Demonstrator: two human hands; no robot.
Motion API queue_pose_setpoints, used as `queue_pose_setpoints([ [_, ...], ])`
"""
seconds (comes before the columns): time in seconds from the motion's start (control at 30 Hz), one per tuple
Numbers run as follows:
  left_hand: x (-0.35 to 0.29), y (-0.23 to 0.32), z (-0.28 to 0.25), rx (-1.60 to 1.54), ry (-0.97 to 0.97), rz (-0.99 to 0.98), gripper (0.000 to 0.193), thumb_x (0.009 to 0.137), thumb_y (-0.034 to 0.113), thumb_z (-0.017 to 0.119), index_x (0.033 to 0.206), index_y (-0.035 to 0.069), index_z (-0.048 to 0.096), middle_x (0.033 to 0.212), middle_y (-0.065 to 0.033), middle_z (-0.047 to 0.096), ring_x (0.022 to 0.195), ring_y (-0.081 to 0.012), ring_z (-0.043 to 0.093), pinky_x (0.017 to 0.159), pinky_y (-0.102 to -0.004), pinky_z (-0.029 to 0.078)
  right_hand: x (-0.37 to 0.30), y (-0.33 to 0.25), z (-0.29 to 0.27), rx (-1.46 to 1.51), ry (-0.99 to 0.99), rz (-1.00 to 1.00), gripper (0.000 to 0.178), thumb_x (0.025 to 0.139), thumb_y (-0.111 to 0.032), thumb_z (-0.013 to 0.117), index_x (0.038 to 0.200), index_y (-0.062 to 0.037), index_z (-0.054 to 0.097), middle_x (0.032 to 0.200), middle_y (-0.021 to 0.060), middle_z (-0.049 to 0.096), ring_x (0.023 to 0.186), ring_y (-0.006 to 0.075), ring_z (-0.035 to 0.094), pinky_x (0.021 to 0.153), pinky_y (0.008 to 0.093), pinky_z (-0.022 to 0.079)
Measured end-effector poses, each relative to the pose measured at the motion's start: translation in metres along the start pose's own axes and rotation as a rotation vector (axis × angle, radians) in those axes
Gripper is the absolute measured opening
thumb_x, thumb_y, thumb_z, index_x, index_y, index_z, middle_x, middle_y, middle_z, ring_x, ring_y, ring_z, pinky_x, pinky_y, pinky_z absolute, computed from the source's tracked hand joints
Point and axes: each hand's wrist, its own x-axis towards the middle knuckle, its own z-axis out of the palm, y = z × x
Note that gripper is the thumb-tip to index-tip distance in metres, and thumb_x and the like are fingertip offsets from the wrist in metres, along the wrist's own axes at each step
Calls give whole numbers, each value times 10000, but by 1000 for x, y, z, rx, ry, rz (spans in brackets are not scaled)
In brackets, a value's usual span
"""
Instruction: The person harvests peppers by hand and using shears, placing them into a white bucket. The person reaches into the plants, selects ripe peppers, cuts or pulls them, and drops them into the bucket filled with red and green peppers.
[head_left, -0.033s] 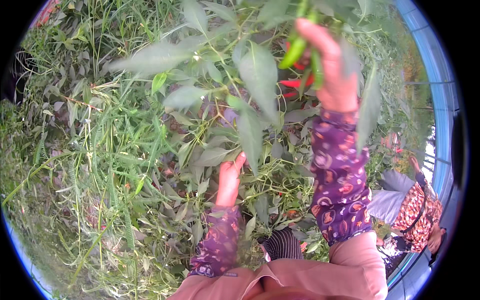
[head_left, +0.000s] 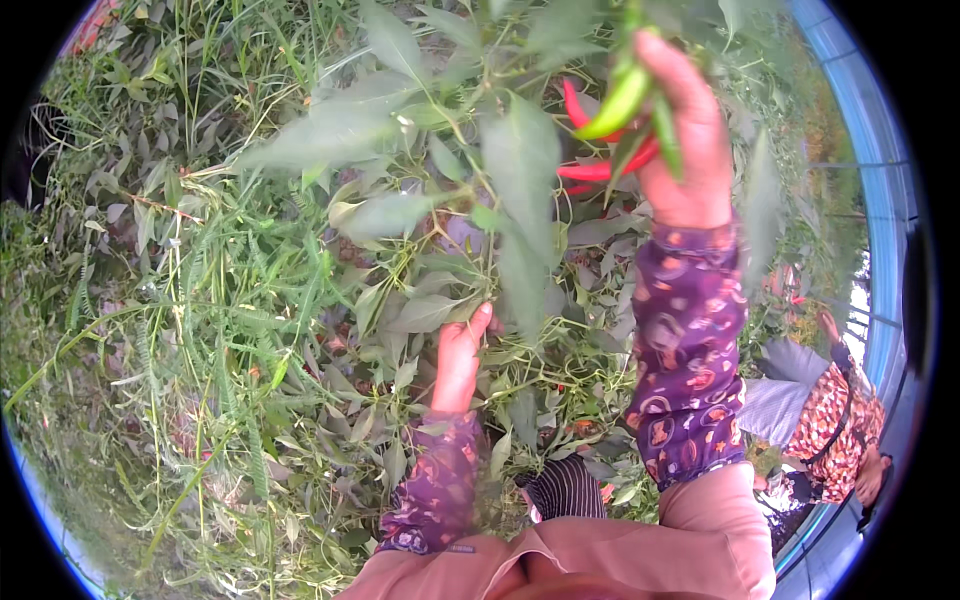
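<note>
My right hand (head_left: 695,150) is raised at the upper right, its fingers curled around the stem end of a bunch of chili peppers. Beside its thumb hang green chili peppers (head_left: 621,106), and red chili peppers (head_left: 592,172) show just below and to the left. What the far fingers hold is hidden behind the hand. Lower and nearer, my left hand (head_left: 459,352) pinches a leafy branch (head_left: 425,312) of the chili plant; leaves cover part of its fingers. Large leaves (head_left: 520,150) hang between the two hands, blurred.
Tall grass and feathery weeds (head_left: 215,330) crowd the left side. Along the right edge runs a blue sheet or netting (head_left: 880,180). A co-worker in a patterned orange top (head_left: 830,430) bends at the lower right. A striped cloth (head_left: 565,490) shows below my hands.
My right hand has shifted slightly to the right with the green peppers, and more of the red peppers shows. Nearby leaves swayed with it. My left hand stays in place.
</note>
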Motion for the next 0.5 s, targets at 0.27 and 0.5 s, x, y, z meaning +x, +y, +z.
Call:
queue_pose_setpoints([
  [0.27,-1,6,2,48,60,-55,241,934,256,677,872,24,655,833,-47,659,787,-152,598,765,-302,462,-67,-59,-52,317,-595,-24,329,939,-349,605,742,-124,469,629,-46,381,544,83,359,568,253,327],
  [0.5,-9,11,10,318,84,75,328,954,290,651,798,4,689,823,-64,682,802,-163,586,837,-329,418,-209,-37,-222,-525,435,213,255,905,-250,675,967,-8,625,787,19,629,651,97,568,593,263,446],
])
